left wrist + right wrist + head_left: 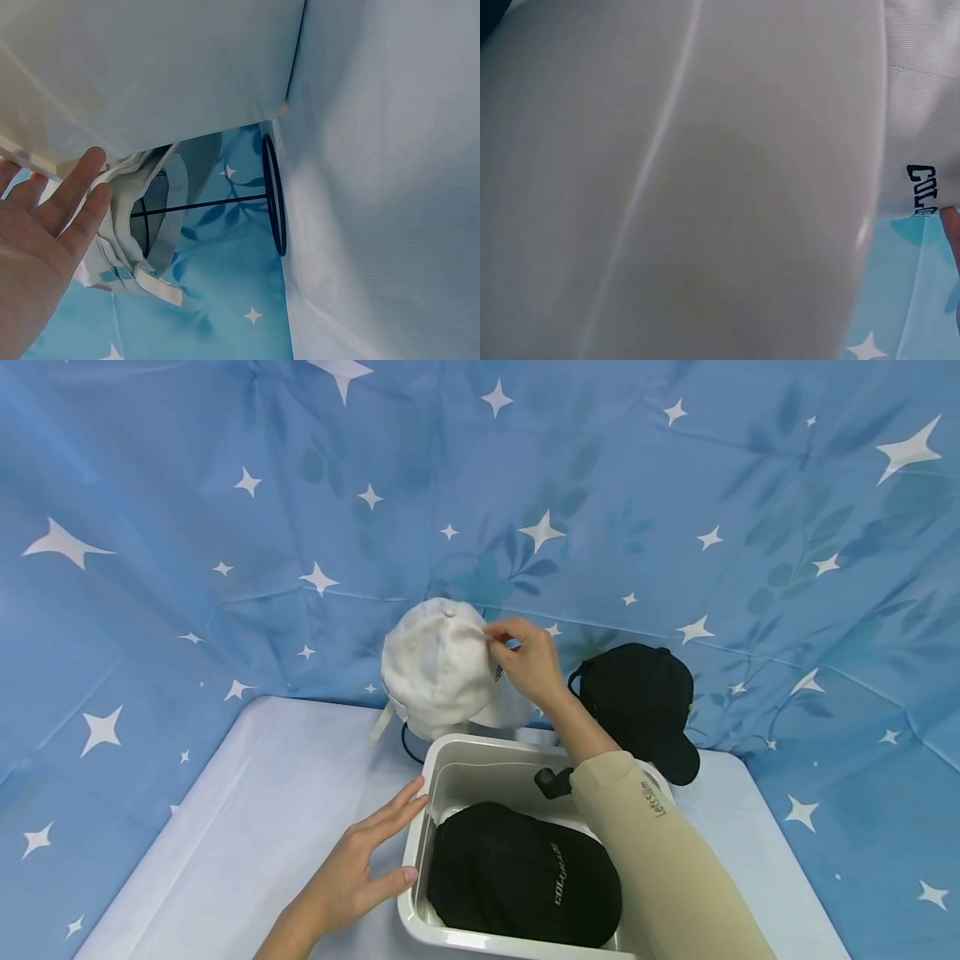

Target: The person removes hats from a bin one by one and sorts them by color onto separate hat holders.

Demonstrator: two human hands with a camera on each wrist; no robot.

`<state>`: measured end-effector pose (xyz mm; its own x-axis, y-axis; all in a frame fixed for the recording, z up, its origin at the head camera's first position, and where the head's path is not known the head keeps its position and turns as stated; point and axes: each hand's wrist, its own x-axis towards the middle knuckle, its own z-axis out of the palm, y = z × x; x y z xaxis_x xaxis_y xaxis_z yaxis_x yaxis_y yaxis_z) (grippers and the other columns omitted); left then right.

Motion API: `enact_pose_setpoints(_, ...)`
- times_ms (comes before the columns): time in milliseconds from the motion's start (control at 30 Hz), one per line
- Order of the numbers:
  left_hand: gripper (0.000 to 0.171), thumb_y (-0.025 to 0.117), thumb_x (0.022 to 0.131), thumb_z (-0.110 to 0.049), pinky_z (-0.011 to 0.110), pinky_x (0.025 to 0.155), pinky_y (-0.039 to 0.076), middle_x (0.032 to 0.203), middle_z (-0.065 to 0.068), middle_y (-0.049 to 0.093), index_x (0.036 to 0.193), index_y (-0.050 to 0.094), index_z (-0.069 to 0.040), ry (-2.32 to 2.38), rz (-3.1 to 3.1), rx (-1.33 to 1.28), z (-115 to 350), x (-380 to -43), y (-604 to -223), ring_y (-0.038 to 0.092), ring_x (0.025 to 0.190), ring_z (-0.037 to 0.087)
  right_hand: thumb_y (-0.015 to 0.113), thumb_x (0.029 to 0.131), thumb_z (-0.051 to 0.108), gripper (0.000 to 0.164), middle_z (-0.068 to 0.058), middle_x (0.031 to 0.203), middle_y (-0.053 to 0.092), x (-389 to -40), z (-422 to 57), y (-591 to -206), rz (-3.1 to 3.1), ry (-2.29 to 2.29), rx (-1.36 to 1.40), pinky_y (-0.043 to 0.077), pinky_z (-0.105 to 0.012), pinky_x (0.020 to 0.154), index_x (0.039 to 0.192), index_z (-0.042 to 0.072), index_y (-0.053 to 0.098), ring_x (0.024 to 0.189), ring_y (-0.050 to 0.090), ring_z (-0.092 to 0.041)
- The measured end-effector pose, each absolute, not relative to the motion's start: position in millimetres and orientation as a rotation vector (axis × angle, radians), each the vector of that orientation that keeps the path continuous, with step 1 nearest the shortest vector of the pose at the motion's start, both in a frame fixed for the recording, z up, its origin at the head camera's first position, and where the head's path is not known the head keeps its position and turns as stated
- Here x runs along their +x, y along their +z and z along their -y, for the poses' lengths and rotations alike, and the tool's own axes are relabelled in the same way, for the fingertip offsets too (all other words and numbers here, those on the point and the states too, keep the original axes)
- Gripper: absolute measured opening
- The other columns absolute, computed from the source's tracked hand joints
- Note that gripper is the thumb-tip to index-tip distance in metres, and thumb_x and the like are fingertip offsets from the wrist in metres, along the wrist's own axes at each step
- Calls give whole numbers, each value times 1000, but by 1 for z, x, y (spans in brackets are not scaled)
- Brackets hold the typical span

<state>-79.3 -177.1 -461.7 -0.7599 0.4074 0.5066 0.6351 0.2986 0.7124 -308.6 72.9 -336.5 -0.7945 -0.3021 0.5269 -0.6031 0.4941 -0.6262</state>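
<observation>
A white baseball cap (435, 668) sits on a thin black wire stand (274, 195) behind the bin. With thumb and fingertips, my right hand (528, 660) pinches the front of its crown, above the brim. Dark lettering (922, 187) on that cap shows in the right wrist view, where only a fingertip appears at the edge. My left hand (360, 860) has its fingers spread and touches the left rim of a white plastic bin (417, 852). Inside the bin lies a black cap (517, 877) with pale lettering on its front.
A second black cap (637, 702) stands at the back right, brim pointing down and right. Whatever supports it is hidden. The table has a white cloth (247, 827), and a blue star-patterned curtain (420, 468) hangs close behind. My right forearm crosses over the bin's right side.
</observation>
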Motion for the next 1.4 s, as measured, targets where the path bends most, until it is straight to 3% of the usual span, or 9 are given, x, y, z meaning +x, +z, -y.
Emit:
enact_pose_setpoints(700,70,70,93,-13,32,117,38,169,13,33,158,46,-6,-1449,2336,-956,177,-80,-460,39,152,26,67,102,8,22,-9,114,73,-309,-81,-354,2592,1253,645,56,-42,81,122,7,76,107,66,-25)
enact_pose_setpoints(1100,71,69,93,-13,31,118,36,169,13,32,159,45,-9,-1454,2331,-960,177,-80,-460,38,152,26,66,103,14,26,-9,118,72,-303,-87,-349,2683,1182,642,55,-45,88,128,9,73,112,65,-27)
enact_pose_setpoints(1400,72,69,93,-12,33,117,37,169,13,33,160,44,-13,-1459,2338,-956,177,-79,-460,38,152,26,66,103,15,30,-11,122,71,-289,-103,-322,2664,1003,728,57,-44,77,132,8,71,92,71,-27)
